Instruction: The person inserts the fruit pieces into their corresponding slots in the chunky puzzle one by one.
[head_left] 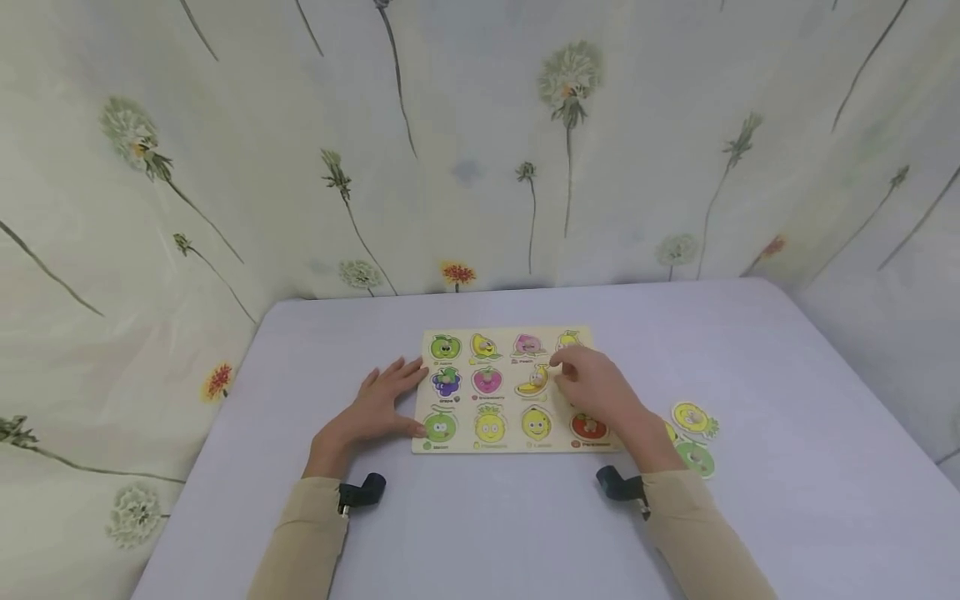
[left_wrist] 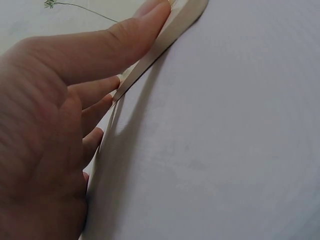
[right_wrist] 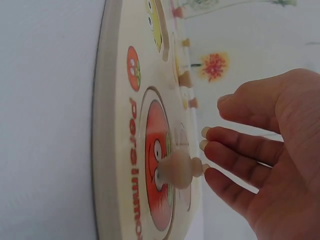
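A wooden fruit peg puzzle board [head_left: 467, 412] lies on the table with knobbed pieces in its recesses. My left hand [head_left: 378, 407] is spread at its left edge, the thumb [left_wrist: 125, 42] on the rim beside the green melon piece [head_left: 439, 427]. Above the board's right side hovers my right hand [head_left: 600, 387], close to the banana piece [head_left: 532, 381]. In the right wrist view, its thumb and fingers [right_wrist: 240, 145] stand apart with nothing visible between them. The red persimmon piece [right_wrist: 159, 200] sits below, its knob [right_wrist: 175, 169] upright. My right hand hides part of the board.
Right of the board, beside my right forearm, lie loose pieces: a yellow pineapple-like one [head_left: 692, 418], a green one [head_left: 697, 458] and a partly hidden yellow one [head_left: 670, 431]. A pale cloth covers the table [head_left: 495, 533]. A dandelion-patterned curtain [head_left: 465, 125] hangs behind.
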